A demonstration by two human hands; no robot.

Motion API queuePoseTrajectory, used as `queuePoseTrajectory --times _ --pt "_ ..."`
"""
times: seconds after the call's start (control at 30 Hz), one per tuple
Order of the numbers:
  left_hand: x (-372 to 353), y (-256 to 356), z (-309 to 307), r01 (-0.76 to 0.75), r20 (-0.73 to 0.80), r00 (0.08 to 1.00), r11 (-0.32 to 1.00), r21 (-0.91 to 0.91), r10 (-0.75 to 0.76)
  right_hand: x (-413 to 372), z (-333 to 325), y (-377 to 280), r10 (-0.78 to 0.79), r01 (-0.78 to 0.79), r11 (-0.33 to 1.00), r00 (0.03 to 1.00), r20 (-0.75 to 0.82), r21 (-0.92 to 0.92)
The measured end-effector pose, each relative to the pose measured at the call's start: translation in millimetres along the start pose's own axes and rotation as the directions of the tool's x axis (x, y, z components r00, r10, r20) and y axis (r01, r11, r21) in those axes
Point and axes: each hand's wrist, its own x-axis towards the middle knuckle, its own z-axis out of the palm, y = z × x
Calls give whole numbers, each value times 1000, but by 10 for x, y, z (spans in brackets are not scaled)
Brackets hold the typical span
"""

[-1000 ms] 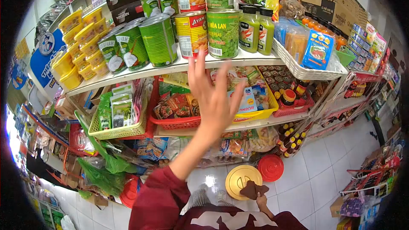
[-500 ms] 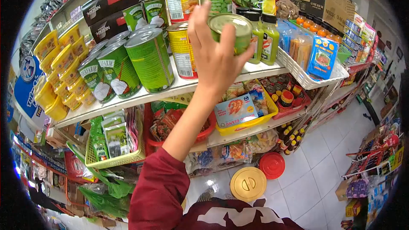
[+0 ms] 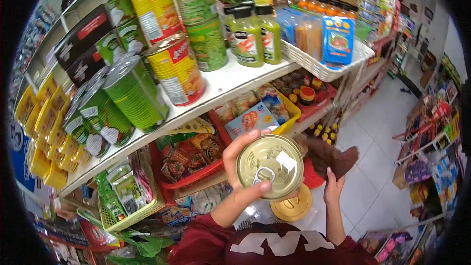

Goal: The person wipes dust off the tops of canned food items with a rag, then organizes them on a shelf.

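My left hand (image 3: 236, 201) grips a tin can (image 3: 273, 159), fingers round its side and thumb on the lid near the ring pull. The gold-coloured lid faces me, with a small white sticker on it. To its right, my right hand (image 3: 333, 189) holds a dark brown cloth (image 3: 338, 161) that is partly blurred, close beside the can. Both hands are in front of the shelf (image 3: 221, 88). Yellow-and-red cans (image 3: 175, 71), a green can (image 3: 206, 44) and green sauce bottles (image 3: 247, 41) stand on it.
Large green cans (image 3: 135, 93) and stacked yellow tubs (image 3: 51, 122) fill the shelf's left end. A white basket (image 3: 326, 71) of packets sits at its right. Below are a red basket (image 3: 186, 184) and a yellow-green basket (image 3: 132, 218). A gold lid (image 3: 294, 208) is near the floor.
My left hand has brought the can from the shelf down toward my body and turned its lid to me. My right hand has come into view with the brown cloth.
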Motion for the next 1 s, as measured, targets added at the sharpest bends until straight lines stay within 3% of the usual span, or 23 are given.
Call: queuePoseTrajectory --times 0.03,0.07,0.13,0.17,0.2,0.23,0.3,0.37,0.4,0.47,0.5,0.53,0.63,0.67,0.77,0.8,0.83,0.87,0.97,1.0 --pt "-51 -61 85 -103 -7 995 993 51 103 -33 48 -208 -37 37 999 995 94 3" --pt "-103 -121 169 -203 -14 979 974 104 205 -41 32 -302 111 13 942 930 349 -334" --pt "-308 -277 213 16 -120 993 1000 11 -15 -59 195 -795 -22 458 768 717 697 -448" --pt "-408 -326 219 143 -164 976 989 -35 -146 -43 277 -955 -202 642 696 604 771 -321" --pt "-481 -277 277 316 -259 888 913 -256 -380 -29 359 -1115 -371 794 579 460 807 -186" --pt "-541 -278 242 318 -214 893 892 -322 -396 3 344 -1084 -392 817 555 424 816 -158" --pt "-715 -351 119 334 -120 898 832 -444 -424 -45 346 -887 -405 687 711 574 711 -150" --pt "-890 -338 162 396 -71 897 865 -306 -436 -247 404 -543 -235 293 953 869 436 -71" --pt "-890 -254 173 400 -14 909 880 -258 -417 -218 445 -526 -316 411 906 819 480 -105" --pt "-890 -168 122 402 122 916 886 -230 -383 -200 396 -489 -107 210 973 777 621 -95" --pt "-890 -127 105 423 108 906 870 -253 -409 -208 360 -460 -8 106 989 728 686 -100" --pt "-876 -79 98 441 94 897 854 -275 -433 -235 340 -360 -53 151 985 722 689 -82" --pt "-790 24 32 414 54 907 865 -284 -417 -299 463 -450 86 -84 996 703 706 -38" --pt "-784 44 20 400 23 912 872 -282 -410 -259 474 -503 69 -7 996 672 738 -86" --pt "-779 66 -60 344 -49 930 909 -236 -364 -373 443 -367 182 -116 983 670 720 -140" --pt "-783 68 -73 321 -85 933 916 -240 -349 -404 474 -367 158 -186 982 697 699 -37" --pt "-783 71 -85 296 -120 936 924 -243 -331 -436 540 -372 137 -248 966 724 676 71" --pt "-793 99 -94 314 -148 932 941 -130 -331 -462 580 -372 119 -304 936 750 650 179" --pt "-864 78 -139 198 -126 972 980 -7 -197 -532 538 -311 425 -699 663 647 633 268" --pt "-900 65 -182 180 -94 980 983 46 -175 -536 485 -235 467 -690 708 617 633 150"
